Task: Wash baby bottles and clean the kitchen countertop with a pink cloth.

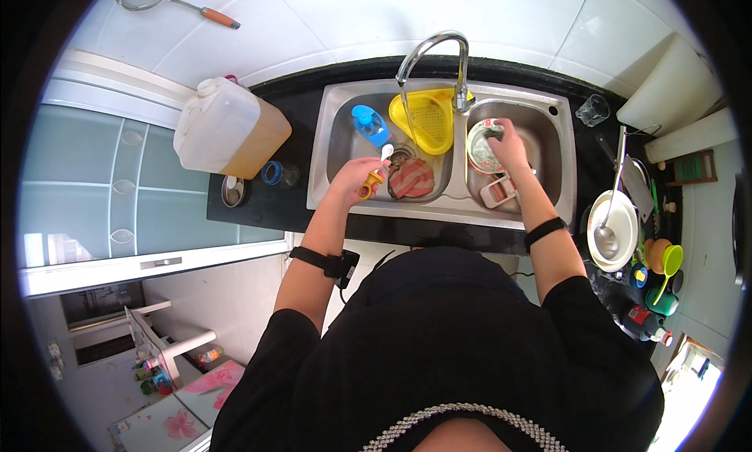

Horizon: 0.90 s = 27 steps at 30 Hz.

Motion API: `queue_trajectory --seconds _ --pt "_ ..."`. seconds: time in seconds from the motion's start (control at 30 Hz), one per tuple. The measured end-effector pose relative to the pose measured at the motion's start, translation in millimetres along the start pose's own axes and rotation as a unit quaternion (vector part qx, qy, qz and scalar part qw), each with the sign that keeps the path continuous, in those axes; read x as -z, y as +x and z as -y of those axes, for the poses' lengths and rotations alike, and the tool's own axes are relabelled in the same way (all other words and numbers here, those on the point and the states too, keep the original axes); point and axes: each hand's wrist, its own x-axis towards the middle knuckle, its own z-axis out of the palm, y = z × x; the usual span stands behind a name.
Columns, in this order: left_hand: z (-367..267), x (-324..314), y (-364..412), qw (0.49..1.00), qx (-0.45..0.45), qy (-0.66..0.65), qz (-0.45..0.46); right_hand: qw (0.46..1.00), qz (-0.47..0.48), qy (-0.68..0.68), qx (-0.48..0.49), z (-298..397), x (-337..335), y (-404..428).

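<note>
My left hand [359, 180] grips a small spoon [370, 184] with a white bowl end and a yellow ring handle, above the front of the left sink basin. A striped reddish cloth [411, 179] lies beside it, near the drain [401, 155]. My right hand [509, 147] reaches into a white patterned bowl [482, 152] in the right basin. Its fingertips are at something dark [492, 134] inside; whether they grip it is unclear. A white-and-pink slicer or grater [498, 192] lies in front of the bowl, partly behind my right forearm.
Water runs from the chrome faucet [437, 38] into the left basin. That basin also holds a blue pump bottle [371, 126] and a yellow strainer basket [432, 126]. A plastic jug [229, 129] and a glass jar [282, 174] stand left; bowls with a ladle [611, 231] stand right.
</note>
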Motion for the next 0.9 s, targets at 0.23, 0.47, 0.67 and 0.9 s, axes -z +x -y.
queue_trajectory --seconds 0.23,0.47,0.67,0.9 --pt "-16.9 -26.3 3.5 1.000 -0.020 0.024 -0.006 0.928 0.159 0.291 0.167 96.4 -14.7 -26.2" --pt "-24.3 -44.9 1.3 0.994 -0.101 0.013 -0.043 0.902 0.096 0.288 0.306 131.3 -46.0 -36.7" --pt "-24.1 -40.3 1.5 0.969 -0.145 0.181 -0.088 0.899 0.165 0.359 0.188 132.8 -62.8 -34.5" --pt "-15.9 -41.0 3.9 0.950 -0.141 0.251 -0.123 0.940 0.043 0.217 0.259 137.4 -66.5 -30.7"
